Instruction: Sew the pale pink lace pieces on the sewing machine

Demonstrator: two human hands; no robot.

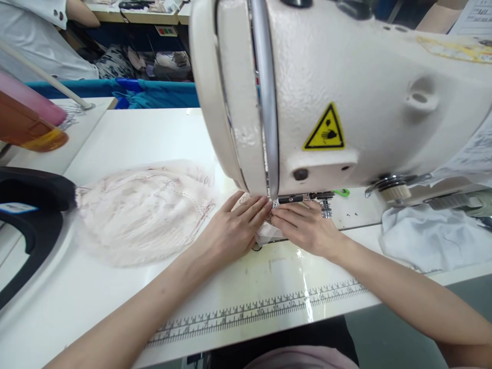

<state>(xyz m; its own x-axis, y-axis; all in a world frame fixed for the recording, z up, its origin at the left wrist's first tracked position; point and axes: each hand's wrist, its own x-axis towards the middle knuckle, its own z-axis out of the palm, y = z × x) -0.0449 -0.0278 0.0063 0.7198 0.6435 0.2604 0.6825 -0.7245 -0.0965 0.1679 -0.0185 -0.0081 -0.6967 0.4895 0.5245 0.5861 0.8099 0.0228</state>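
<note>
Under the head of a white sewing machine [292,66], both my hands meet at a small piece of pale fabric [269,233]. My left hand [240,225] comes in from the left, its fingers close together and pressing on the fabric beside the needle area. From the right, my right hand [303,228] has its fingertips bent onto the same fabric, closed at its edge. Most of the fabric is hidden beneath my fingers and the machine head. The needle itself cannot be made out.
A pale pink sheer fabric heap [142,215] with loose threads lies on the left of the white table. Beyond it are a black curved object [42,225] and thread cones [34,118]. White cloth [434,238] rests at right; a printed ruler [261,310] runs along the front. Another person [34,41] sits behind.
</note>
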